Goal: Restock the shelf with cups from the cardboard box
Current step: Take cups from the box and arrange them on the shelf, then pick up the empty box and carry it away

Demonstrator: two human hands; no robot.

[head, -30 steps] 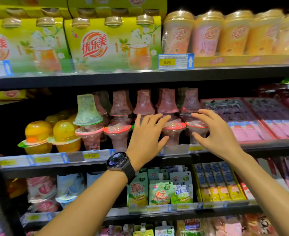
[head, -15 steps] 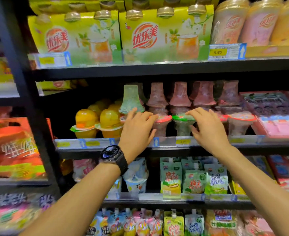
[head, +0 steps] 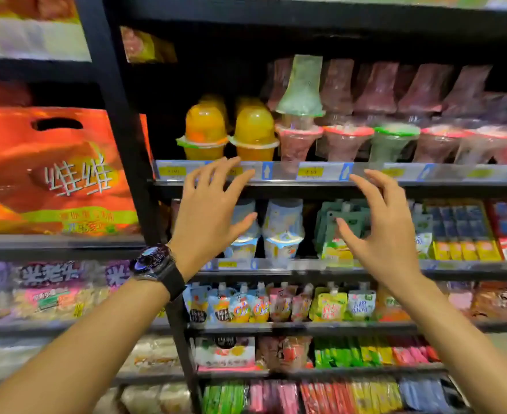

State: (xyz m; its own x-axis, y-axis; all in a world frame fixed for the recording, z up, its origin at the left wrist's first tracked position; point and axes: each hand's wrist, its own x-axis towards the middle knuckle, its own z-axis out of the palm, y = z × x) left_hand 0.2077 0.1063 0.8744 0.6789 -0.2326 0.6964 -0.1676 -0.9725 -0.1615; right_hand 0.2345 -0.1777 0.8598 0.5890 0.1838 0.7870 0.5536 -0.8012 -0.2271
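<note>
Left hand (head: 207, 216), watch (head: 153, 261) on wrist: fingers spread, nothing held, in front of the shelf (head: 291, 182) rail. On the shelf: two orange domed cups (head: 255, 135), then clear cone-shaped cups (head: 344, 143), red-rimmed, one green, with inverted ones stacked on top. Right hand (head: 386, 231): open, fingers loosely bent, empty.

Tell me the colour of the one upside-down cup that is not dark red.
That cup is pale green, best seen in the head view.

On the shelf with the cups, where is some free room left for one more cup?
Only the dark gap between the black upright and the left yellow cup. Rightward the cone cups stand rim to rim.
</note>
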